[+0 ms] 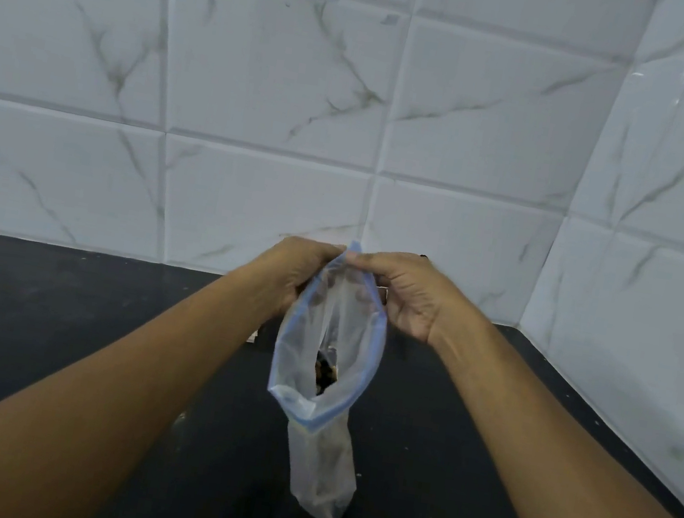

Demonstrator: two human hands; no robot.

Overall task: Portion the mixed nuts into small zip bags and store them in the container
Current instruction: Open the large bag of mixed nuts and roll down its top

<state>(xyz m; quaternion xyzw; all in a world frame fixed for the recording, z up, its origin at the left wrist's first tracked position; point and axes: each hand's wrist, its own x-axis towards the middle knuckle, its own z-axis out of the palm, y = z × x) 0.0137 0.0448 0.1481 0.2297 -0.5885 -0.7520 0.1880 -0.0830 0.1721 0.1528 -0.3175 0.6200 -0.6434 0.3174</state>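
A clear zip bag (pixel 319 416) with a blue zip strip hangs in the air above the black counter, its mouth gaping toward me. Dark mixed nuts (pixel 324 372) show through the opening, low inside the bag. My left hand (pixel 293 273) pinches the far end of the bag's rim from the left. My right hand (pixel 402 290) pinches the same end from the right, so both hands meet at the top corner. The bag's lower part dangles free between my forearms. No container is in view.
The black counter (pixel 52 325) runs under my arms to a corner at the right. White marble-pattern wall tiles (pixel 268 90) stand behind and to the right. A small pale object (pixel 252 336) peeks out on the counter behind the bag, mostly hidden.
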